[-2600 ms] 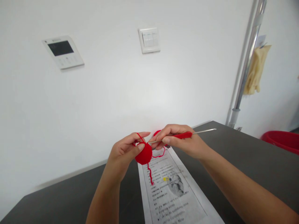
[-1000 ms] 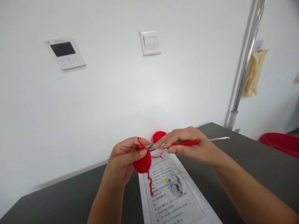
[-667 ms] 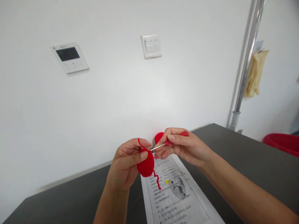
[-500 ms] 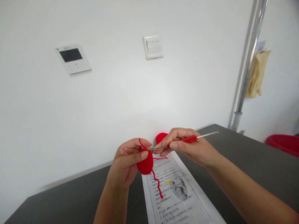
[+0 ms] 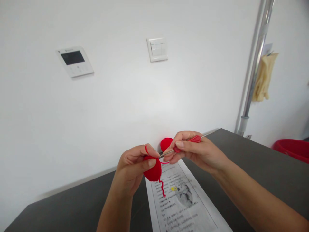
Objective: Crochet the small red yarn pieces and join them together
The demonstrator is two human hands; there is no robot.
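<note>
My left hand (image 5: 135,162) is closed on a small rounded piece of red crochet work (image 5: 154,170), pinched between thumb and fingers, with a strand of red yarn looped over the index finger. A short red yarn tail (image 5: 162,188) dangles from the piece. Between the fingers of my right hand (image 5: 190,146) is a crochet hook (image 5: 196,139) with a red grip and metal ends. Its left tip meets the top edge of the crochet piece; the exact stitch is too small to make out. Behind my hands sits a red yarn ball (image 5: 166,143), partly covered by the right fingers.
A printed sheet (image 5: 166,219) lies on the dark table (image 5: 79,209) under my hands, with a small yellow ring-shaped item (image 5: 173,188) on it. The white wall bears a panel (image 5: 76,61) and a switch (image 5: 158,50). At right are a metal pole (image 5: 256,71) and a red tub (image 5: 289,148).
The hook has tilted more steeply, its far end now higher. The crochet piece has turned slightly and shifted right, and its yarn tail hangs shorter in view.
</note>
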